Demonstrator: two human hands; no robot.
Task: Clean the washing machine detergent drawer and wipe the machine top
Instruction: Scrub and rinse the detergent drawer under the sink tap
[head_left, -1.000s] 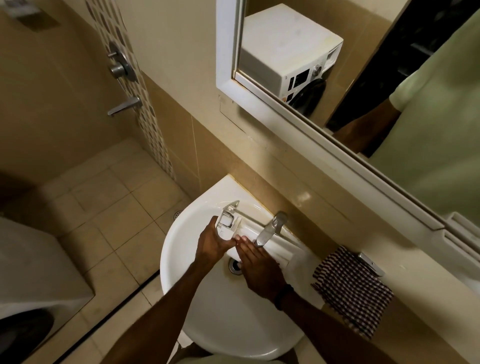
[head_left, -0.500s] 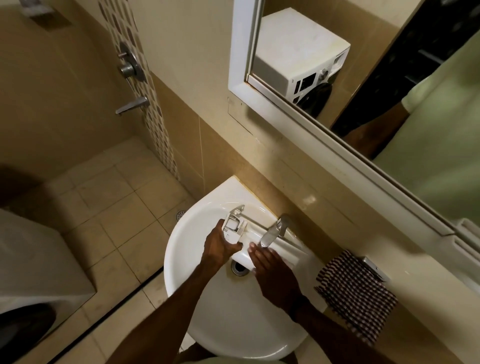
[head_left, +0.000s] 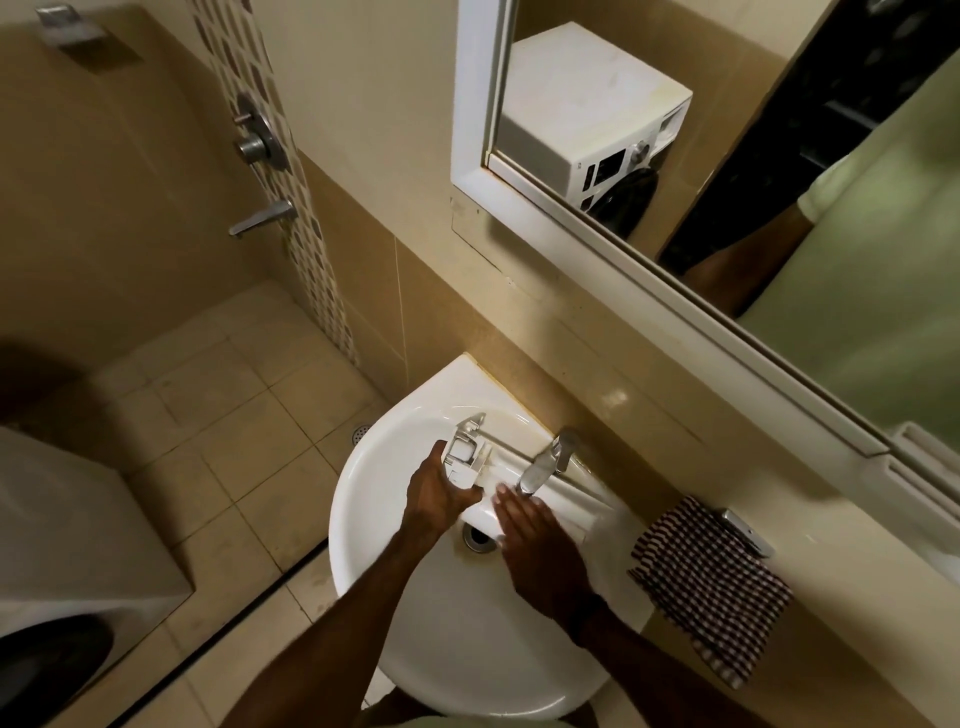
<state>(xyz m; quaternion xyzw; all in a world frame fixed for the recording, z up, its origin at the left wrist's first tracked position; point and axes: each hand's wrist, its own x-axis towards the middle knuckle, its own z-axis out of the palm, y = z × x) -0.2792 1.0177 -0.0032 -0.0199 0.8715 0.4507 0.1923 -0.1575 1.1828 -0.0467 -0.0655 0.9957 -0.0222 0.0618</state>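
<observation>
Beige bathroom tiles surround a white sink (head_left: 467, 654), where the detergent drawer (head_left: 467, 454) lies across the basin under the tap (head_left: 545, 462). The left hand (head_left: 434, 493) grips the drawer's left end, fingers curled round it. The right hand (head_left: 535, 540) rests on its middle with fingers straight (flat, holding nothing). A checked cloth (head_left: 711, 582) hangs just right of the sink, and the washing machine (head_left: 67, 545) stands at lower left.

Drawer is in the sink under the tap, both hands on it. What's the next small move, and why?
Probably rub the right hand along the drawer beneath the tap, while the left hand steadies it. The drawer lies across the sink, the left hand grips its end, the right hand's straight fingers touch it by the tap.
</observation>
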